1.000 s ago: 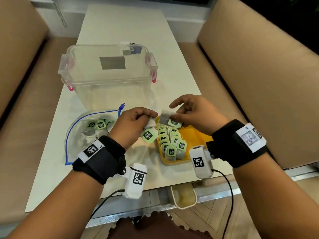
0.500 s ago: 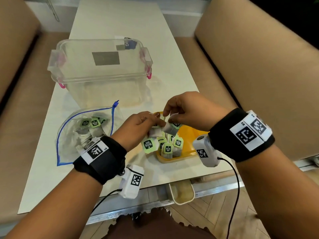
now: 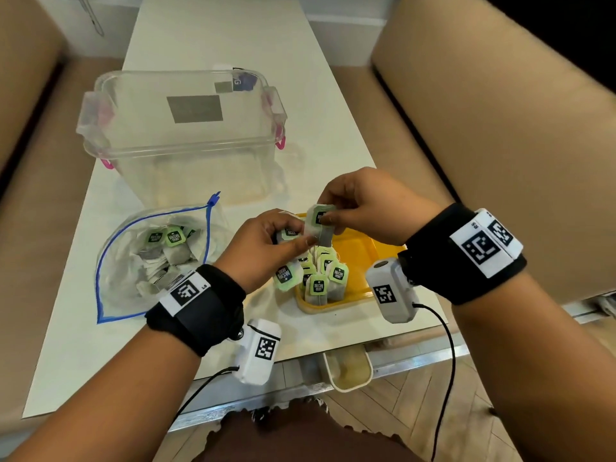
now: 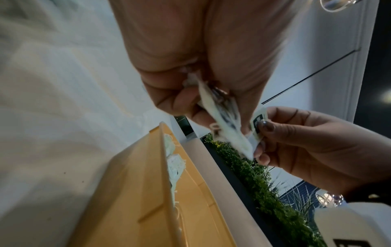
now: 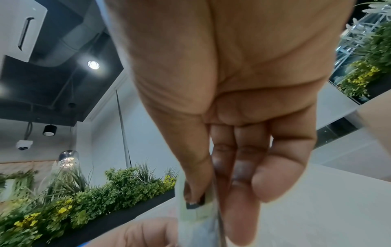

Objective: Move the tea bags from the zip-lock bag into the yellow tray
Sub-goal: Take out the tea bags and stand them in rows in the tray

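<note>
from the head camera i see my left hand and right hand both pinching tea bags just above the yellow tray, which holds more bags; the zip-lock bag lies open to its left. on the left wrist camera, my fingers curl round a bag. on the right wrist camera, my thumb presses a tag.
</note>
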Motion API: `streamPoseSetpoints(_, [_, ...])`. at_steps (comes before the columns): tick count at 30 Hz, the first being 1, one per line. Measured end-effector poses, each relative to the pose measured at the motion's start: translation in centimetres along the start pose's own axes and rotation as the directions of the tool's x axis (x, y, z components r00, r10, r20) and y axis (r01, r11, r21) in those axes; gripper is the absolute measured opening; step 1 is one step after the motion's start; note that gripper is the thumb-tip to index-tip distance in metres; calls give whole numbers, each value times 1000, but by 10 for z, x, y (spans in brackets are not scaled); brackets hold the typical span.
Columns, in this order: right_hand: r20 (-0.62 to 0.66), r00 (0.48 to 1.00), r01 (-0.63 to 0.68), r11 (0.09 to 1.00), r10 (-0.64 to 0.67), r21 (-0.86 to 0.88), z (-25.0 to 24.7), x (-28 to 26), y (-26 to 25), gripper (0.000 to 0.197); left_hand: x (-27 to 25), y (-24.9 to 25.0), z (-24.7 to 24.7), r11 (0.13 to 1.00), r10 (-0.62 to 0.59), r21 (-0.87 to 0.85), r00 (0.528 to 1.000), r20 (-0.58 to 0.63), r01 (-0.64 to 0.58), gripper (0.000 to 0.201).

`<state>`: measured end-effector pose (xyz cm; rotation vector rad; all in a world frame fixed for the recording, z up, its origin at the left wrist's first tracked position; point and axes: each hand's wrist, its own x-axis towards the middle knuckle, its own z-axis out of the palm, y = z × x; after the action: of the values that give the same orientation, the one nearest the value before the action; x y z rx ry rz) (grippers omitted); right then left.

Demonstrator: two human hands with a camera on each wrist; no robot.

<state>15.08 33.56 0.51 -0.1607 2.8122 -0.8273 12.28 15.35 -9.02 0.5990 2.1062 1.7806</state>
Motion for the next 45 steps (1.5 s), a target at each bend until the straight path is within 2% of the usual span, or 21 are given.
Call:
streamPoseSetpoints(5, [44,999,-3,1000,3,-7,2,1,0,7,2,-3,4,984,31,175,999,31,-36,24])
streamPoseSetpoints(11, [148,983,-91,991,105,-101,11,-2,24,3,-1,-15,0,935,5,353,999,-40,9,15])
streamPoseSetpoints(16, [339,916,-140,963,214,-230,33,-8,40,8,-7,-23,2,922,-24,385,998,-54,43,14])
streamPoseSetpoints(21, [387,892,-104,938,235,-330,58,-3,45,13,-7,-23,4,916,-30,397,998,-51,48,16])
streamPoseSetpoints(25, [353,904,-109,929,240,-353,63,-1,45,24,-7,-23,2,916,-33,399,999,-43,48,15])
streamPoseSetpoints(29, [274,935,-114,922,226,-370,60,0,44,14,-6,-22,2,919,-33,392,999,-40,46,13])
streamPoseSetpoints(32, [263,935,-133,924,237,-358,60,0,42,13,-7,-19,0,924,-27,380,999,-36,39,14])
streamPoseSetpoints(37, [203,944,-182,922,262,-342,54,0,41,15,-11,-13,-4,980,-78,182,997,-20,80,25])
streamPoseSetpoints(41, [56,985,-157,982,164,-109,41,0,29,8,-13,-9,-5,979,-65,192,998,-3,64,27])
streamPoseSetpoints(45, [54,987,-154,979,148,135,39,3,11,12,-11,-3,-3,994,-70,87,998,-4,70,33])
